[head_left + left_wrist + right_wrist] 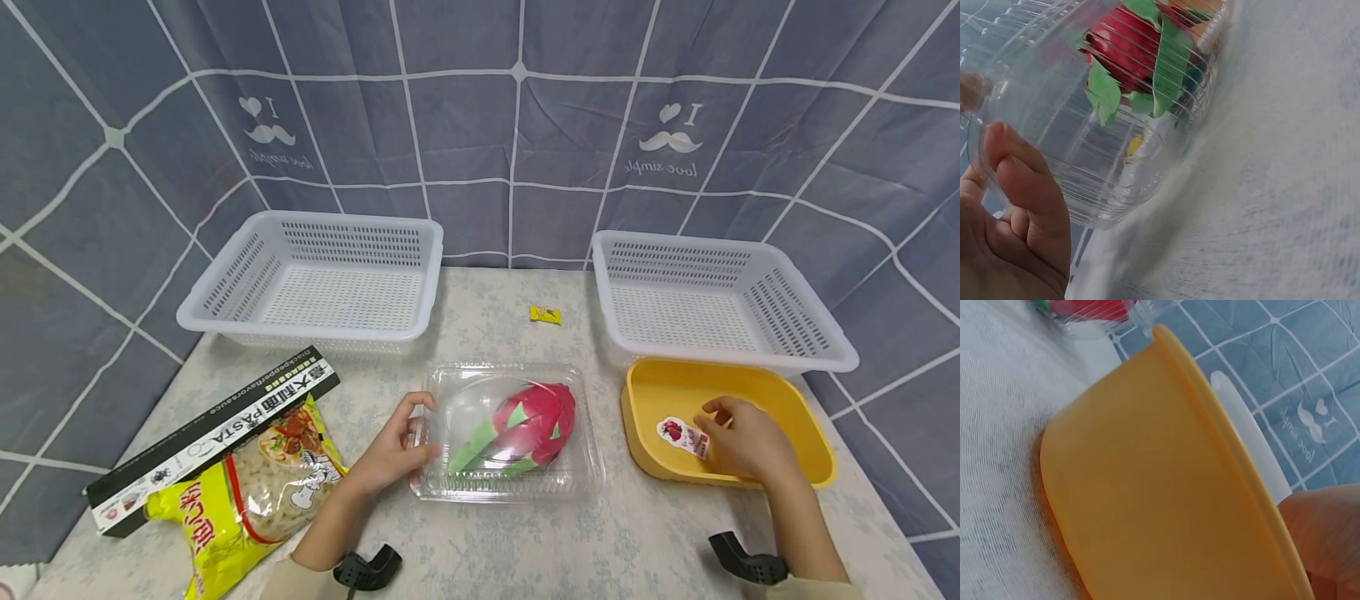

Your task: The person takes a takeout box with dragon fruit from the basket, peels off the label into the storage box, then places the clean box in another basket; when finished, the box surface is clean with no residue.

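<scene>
A clear plastic clamshell box [461, 392] stands mid-table with a pink and green dragon fruit [543, 417] inside it. My left hand [393, 450] grips the box by its left edge, the thumb and curled fingers around the rim. On the right, my right hand [750, 442] reaches down into a yellow plastic basin [802, 408], fingers bent. Its fingertips are right at a small white wrapper with a red fruit picture [682, 437]; I cannot tell whether they pinch it. In the right wrist view the wall of the basin [1141, 469] hides the fingertips.
White perforated baskets stand at the back left [337, 292] and back right [675, 317]; the basin sits against the right one. A small yellow packet [545, 315] lies between them. At left are a long black-and-white pasta box [217, 433] and a yellow pasta bag [255, 492].
</scene>
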Demonstrator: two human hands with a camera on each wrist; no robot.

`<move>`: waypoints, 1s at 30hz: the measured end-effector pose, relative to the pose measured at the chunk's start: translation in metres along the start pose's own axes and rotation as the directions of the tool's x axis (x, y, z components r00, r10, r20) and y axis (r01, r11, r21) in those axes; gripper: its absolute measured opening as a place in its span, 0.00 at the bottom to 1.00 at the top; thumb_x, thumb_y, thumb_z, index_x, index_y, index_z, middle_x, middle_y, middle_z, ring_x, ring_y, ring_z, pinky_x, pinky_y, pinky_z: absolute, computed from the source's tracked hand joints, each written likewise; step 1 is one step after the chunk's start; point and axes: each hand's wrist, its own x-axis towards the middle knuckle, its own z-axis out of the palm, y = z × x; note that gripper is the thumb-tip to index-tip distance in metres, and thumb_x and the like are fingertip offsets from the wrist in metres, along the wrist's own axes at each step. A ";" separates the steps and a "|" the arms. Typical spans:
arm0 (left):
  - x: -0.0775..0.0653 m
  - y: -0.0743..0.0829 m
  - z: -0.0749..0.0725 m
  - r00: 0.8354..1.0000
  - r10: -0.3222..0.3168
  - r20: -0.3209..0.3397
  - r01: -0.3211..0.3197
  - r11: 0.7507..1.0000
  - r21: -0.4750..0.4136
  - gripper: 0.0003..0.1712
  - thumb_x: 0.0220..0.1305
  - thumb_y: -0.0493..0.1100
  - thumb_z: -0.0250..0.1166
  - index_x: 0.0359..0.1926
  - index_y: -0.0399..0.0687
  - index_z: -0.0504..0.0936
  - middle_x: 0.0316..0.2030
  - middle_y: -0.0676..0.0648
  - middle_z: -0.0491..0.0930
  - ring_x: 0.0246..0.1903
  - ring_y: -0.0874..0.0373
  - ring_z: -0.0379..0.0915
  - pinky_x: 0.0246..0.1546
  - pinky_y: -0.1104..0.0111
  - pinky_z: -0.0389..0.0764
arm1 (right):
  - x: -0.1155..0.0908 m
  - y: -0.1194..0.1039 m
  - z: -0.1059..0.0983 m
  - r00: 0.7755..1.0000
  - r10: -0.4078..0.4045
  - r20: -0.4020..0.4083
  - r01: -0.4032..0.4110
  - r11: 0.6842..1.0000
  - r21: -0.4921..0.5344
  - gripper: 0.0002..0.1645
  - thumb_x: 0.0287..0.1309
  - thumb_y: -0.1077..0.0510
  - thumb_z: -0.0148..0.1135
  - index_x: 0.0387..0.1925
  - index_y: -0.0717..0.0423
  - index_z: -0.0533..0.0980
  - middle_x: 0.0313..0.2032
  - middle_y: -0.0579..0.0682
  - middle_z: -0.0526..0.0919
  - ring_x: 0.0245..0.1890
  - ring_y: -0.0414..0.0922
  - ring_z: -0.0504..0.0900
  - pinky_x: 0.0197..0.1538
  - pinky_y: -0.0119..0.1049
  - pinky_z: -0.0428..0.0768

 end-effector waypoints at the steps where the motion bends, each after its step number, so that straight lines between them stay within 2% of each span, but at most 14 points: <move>1: 0.000 0.000 0.000 1.000 0.004 0.004 -0.004 1.000 0.000 0.27 0.56 0.25 0.58 0.53 0.38 0.56 0.24 0.50 0.66 0.11 0.68 0.64 0.09 0.75 0.67 | -0.001 -0.001 0.000 1.000 -0.007 -0.014 0.007 1.000 0.000 0.26 0.64 0.48 0.61 0.47 0.69 0.76 0.35 0.57 0.78 0.32 0.51 0.73 0.32 0.39 0.70; 9: 0.001 0.000 0.005 0.999 0.039 0.019 -0.039 0.999 -0.027 0.25 0.54 0.25 0.56 0.49 0.33 0.52 0.22 0.50 0.64 0.10 0.69 0.62 0.07 0.75 0.64 | -0.008 -0.009 0.002 0.997 -0.023 -0.069 0.025 0.999 0.022 0.25 0.65 0.48 0.59 0.46 0.69 0.76 0.31 0.53 0.78 0.31 0.50 0.73 0.31 0.38 0.70; 13: 0.001 0.001 0.007 0.998 0.051 0.039 -0.049 0.998 -0.038 0.23 0.52 0.23 0.55 0.45 0.35 0.53 0.20 0.52 0.66 0.10 0.68 0.62 0.07 0.75 0.63 | -0.010 -0.012 0.004 0.996 -0.021 -0.091 0.026 0.998 0.053 0.23 0.66 0.49 0.59 0.45 0.68 0.76 0.29 0.51 0.76 0.30 0.49 0.72 0.30 0.37 0.70; 19: 0.000 0.003 0.009 0.996 0.056 0.070 -0.053 0.997 -0.050 0.23 0.50 0.22 0.54 0.43 0.36 0.53 0.17 0.56 0.64 0.10 0.68 0.62 0.07 0.75 0.63 | -0.013 -0.011 0.007 0.991 -0.012 -0.133 0.024 0.995 0.094 0.21 0.66 0.51 0.59 0.45 0.68 0.76 0.30 0.52 0.75 0.31 0.49 0.71 0.28 0.34 0.70; 23: 0.001 0.003 0.011 0.995 0.058 0.075 -0.052 0.995 -0.082 0.23 0.49 0.22 0.54 0.42 0.37 0.53 0.16 0.58 0.62 0.10 0.69 0.61 0.05 0.73 0.61 | -0.014 -0.009 0.006 0.984 -0.018 -0.176 0.037 0.993 0.108 0.21 0.66 0.51 0.59 0.45 0.68 0.76 0.30 0.52 0.75 0.31 0.49 0.71 0.28 0.33 0.69; 30: 0.002 0.001 0.012 0.993 0.109 0.049 -0.099 0.981 -0.165 0.23 0.48 0.20 0.52 0.42 0.37 0.53 0.17 0.60 0.61 0.08 0.67 0.56 0.00 0.64 0.52 | -0.013 -0.009 0.004 0.975 -0.023 -0.221 0.047 0.993 0.108 0.20 0.66 0.50 0.59 0.43 0.67 0.77 0.30 0.52 0.76 0.32 0.50 0.71 0.31 0.35 0.69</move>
